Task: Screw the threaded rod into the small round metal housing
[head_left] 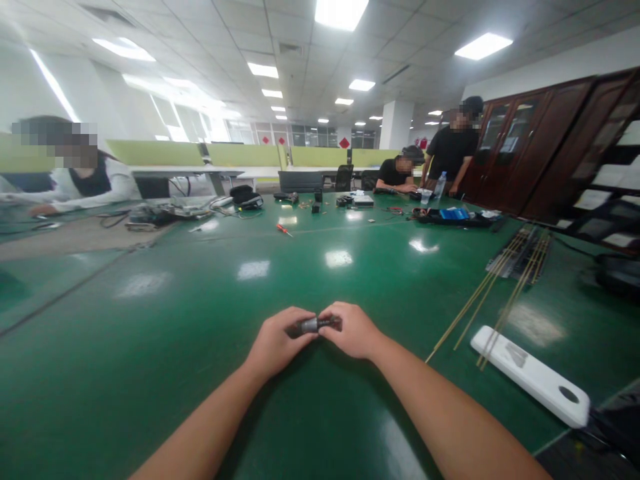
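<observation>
Between our left hand (273, 341) and right hand (353, 329) we are holding a cylinder (310, 325), a screwdriver (283, 229) lying near twelve o'clock, sticks (501, 260) toward two.

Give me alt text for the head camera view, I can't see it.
The left hand and right hand hold a small dark-and-grey cylinder over a green table. A red screwdriver lies beyond; thin sticks and a white oblong object lie at right.
</observation>
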